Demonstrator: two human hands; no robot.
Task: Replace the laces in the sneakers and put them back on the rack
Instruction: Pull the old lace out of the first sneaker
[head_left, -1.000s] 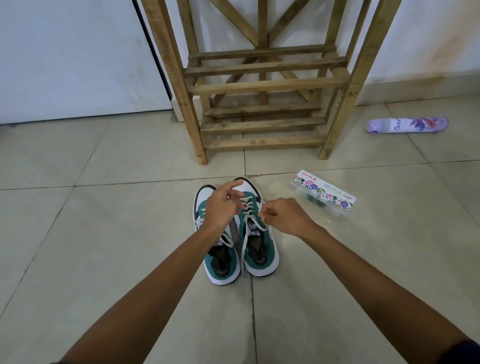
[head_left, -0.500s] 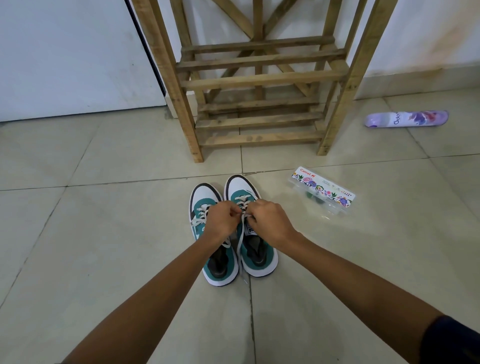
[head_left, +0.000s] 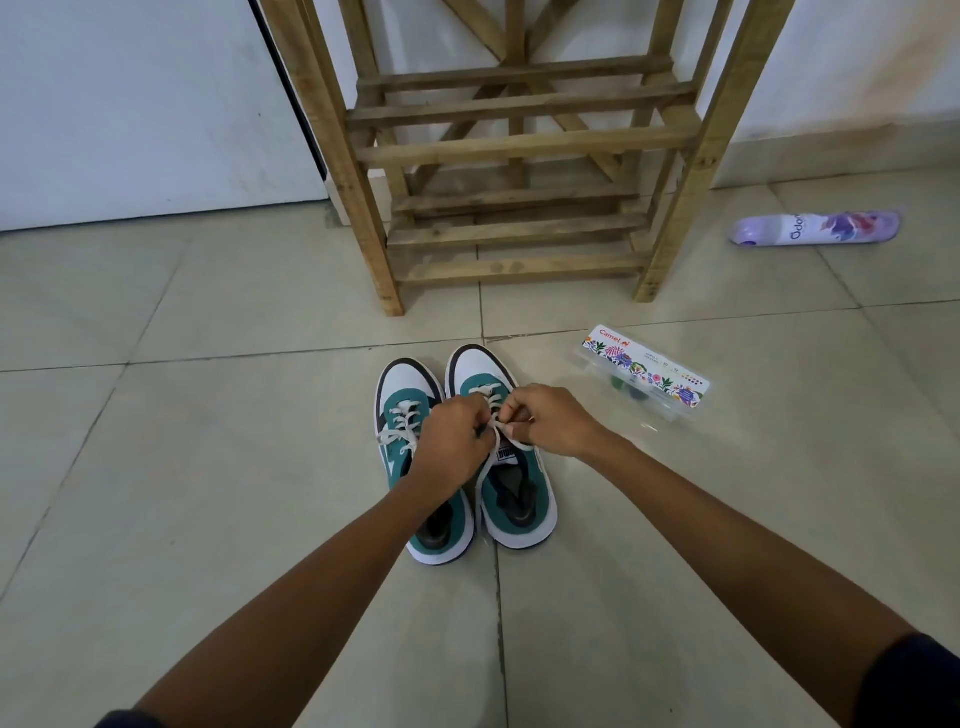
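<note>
Together, both hands, left and right, pinch the right sneaker's lace

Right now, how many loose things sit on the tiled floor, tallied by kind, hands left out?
Green-and-white laced sneakers: 2, left one, right one
Wooden slatted shoe rack: 1
Clear plastic Camel paint box: 1
Purple spray can lying on its side: 1
Total: 5
</note>
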